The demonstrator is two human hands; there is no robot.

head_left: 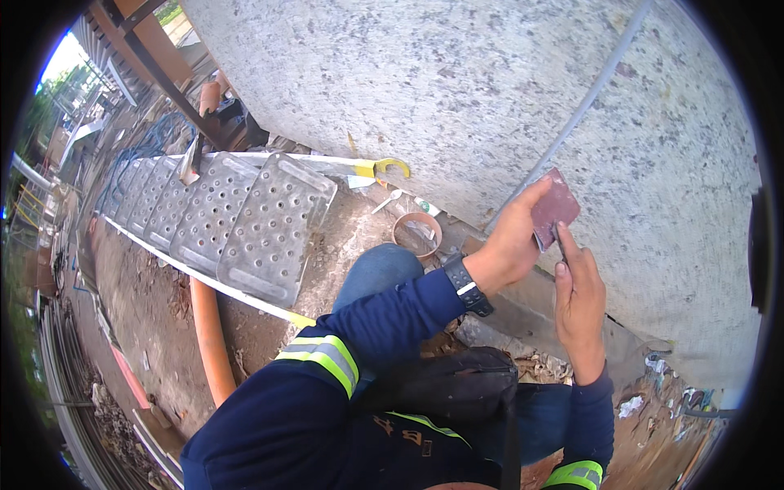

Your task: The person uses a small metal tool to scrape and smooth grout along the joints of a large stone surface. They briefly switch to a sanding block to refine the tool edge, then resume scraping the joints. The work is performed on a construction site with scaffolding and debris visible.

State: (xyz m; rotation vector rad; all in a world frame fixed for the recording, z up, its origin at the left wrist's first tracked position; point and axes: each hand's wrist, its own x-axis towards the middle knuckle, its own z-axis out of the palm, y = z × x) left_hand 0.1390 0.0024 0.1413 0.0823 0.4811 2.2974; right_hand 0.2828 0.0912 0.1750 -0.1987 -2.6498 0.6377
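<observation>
A: What is hidden or cut off in your view?

B: Your left hand (513, 241) has its fingers narrowed on a sheet of reddish-brown sandpaper (558, 202), in front of the wall (392, 90); some fingers are lost behind it; your right hand (583, 306) has a fingertip at the sheet's lower edge, but whether it grips there, I cannot tell; the pale contents of the round bowl (403, 237) are hard to make out; a black bag (441, 384) covers part of your lap.

A: Any writing you could read?

B: Only partial lettering on your navy shirt (359, 457), not legible.

A: And materials around you?

B: The wall is whitish, speckled grey, with a straight seam; the grey treads (265, 220) are perforated and raised-studded; the orange pipe (212, 339) is smooth and curved.
</observation>
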